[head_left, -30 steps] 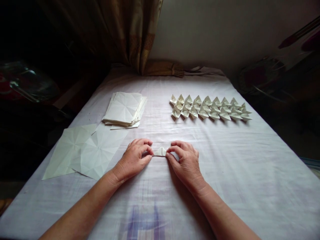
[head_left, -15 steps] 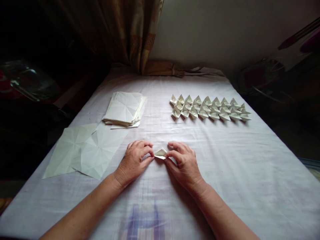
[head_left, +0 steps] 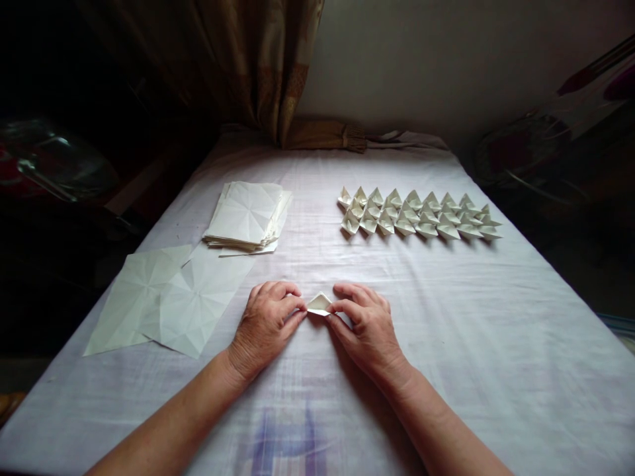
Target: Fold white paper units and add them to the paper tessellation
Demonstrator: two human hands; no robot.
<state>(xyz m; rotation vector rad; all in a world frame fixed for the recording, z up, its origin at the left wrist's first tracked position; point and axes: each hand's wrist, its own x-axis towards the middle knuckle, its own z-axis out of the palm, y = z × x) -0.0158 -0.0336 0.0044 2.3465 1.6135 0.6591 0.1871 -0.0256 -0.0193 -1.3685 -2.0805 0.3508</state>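
Note:
Between my hands is a small folded paper boat (head_left: pixel 319 304), whitish, with a raised triangular point at its middle. My left hand (head_left: pixel 270 314) pinches its left tip between thumb and index finger. At the opposite tip, the thumb and index finger of my right hand (head_left: pixel 366 322) are closed on the paper. The other fingers of both hands curl above the cloth. Beyond my right hand, several finished paper boats (head_left: pixel 411 215) stand in tight rows. Past my left hand lies a stack of creased paper squares (head_left: pixel 248 213).
Two loose creased sheets, the left one (head_left: pixel 133 301) and the right one (head_left: pixel 196 304), overlap on the pale bedsheet (head_left: pixel 476 344) at the left. A brown curtain (head_left: pixel 278 73) hangs at the far edge, by a wall (head_left: pixel 397 59). Dark clutter lies on both sides.
The hollow of the paper boat shows slightly wider than before, and my left hand has shifted a little. Both hands keep their pinch on its tips.

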